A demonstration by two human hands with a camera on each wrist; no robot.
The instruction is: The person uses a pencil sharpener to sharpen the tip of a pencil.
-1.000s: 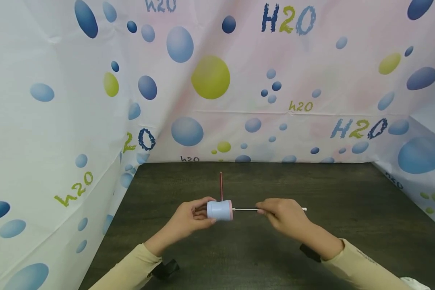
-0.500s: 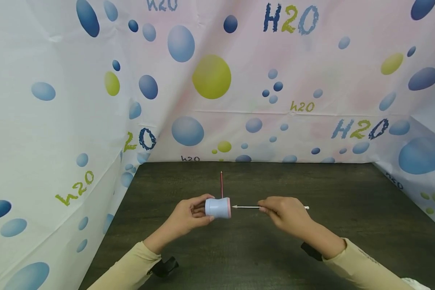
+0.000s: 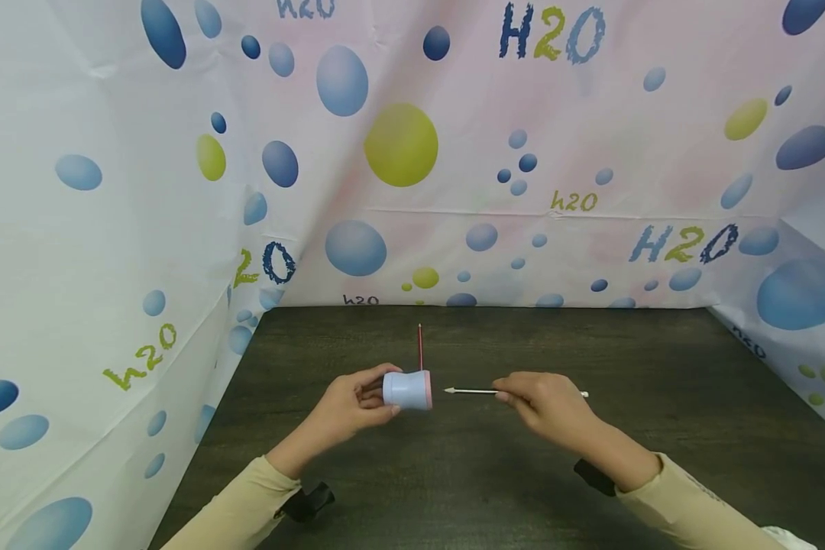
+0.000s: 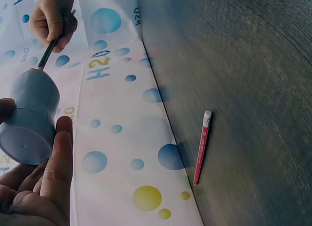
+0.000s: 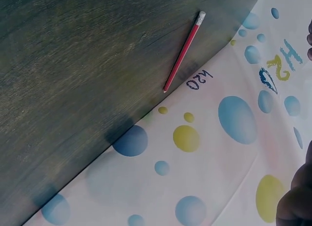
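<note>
My left hand holds a light blue pencil sharpener on its side, its pink end facing right. Thumb and fingers curl round its rear part; the left wrist view shows the round base of the sharpener. Across from it, my right hand pinches a pale pencil by the middle. The pencil's sharpened tip points left, a small gap away from the pink end in the head view. Only a bit of the fingers shows at the edge of the right wrist view.
A red pencil with a white eraser lies on the dark wooden table, behind the sharpener. A white printed sheet with blue and green dots surrounds the table at the back and sides.
The pencil tip was at the sharpener's pink end and is now apart from it. My left hand has shifted slightly left with the sharpener; my right hand has moved slightly right.
</note>
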